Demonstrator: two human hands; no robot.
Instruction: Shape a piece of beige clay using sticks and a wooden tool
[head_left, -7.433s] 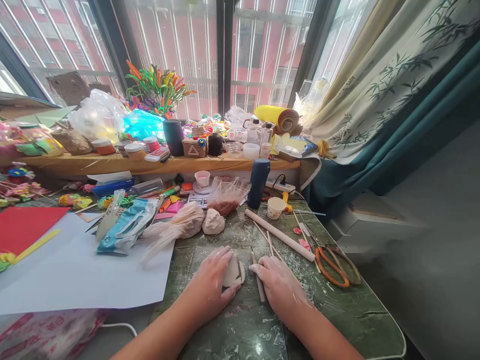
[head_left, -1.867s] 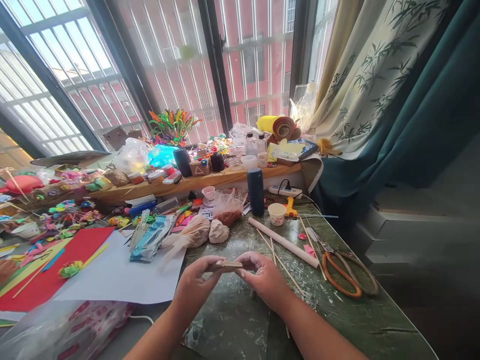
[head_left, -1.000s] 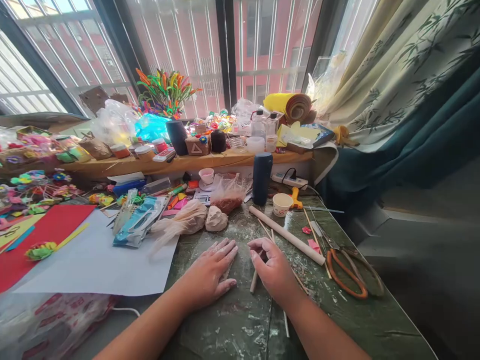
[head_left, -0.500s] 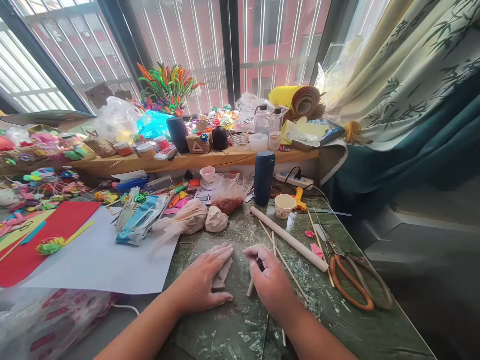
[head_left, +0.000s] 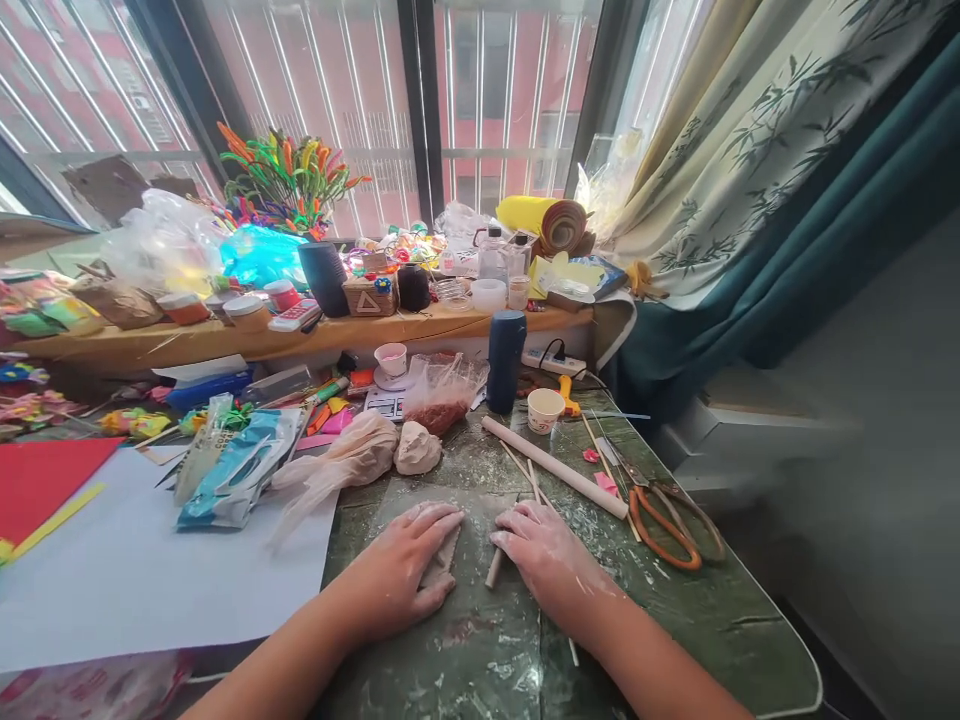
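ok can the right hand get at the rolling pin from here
Probably yes: the rolling pin lies just past the right hand, with only thin sticks showing between, though that hand seems to touch a short rod.

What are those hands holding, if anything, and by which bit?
I can't tell. The left hand lies over a clay piece, partly showing; the right hand is over a stick, its near end showing. Any grip is hidden.

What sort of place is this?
Probably a craft workspace, perhaps at home: a clay-like lump, a wooden rolling pin and large scissors lie on a white-smeared green table.
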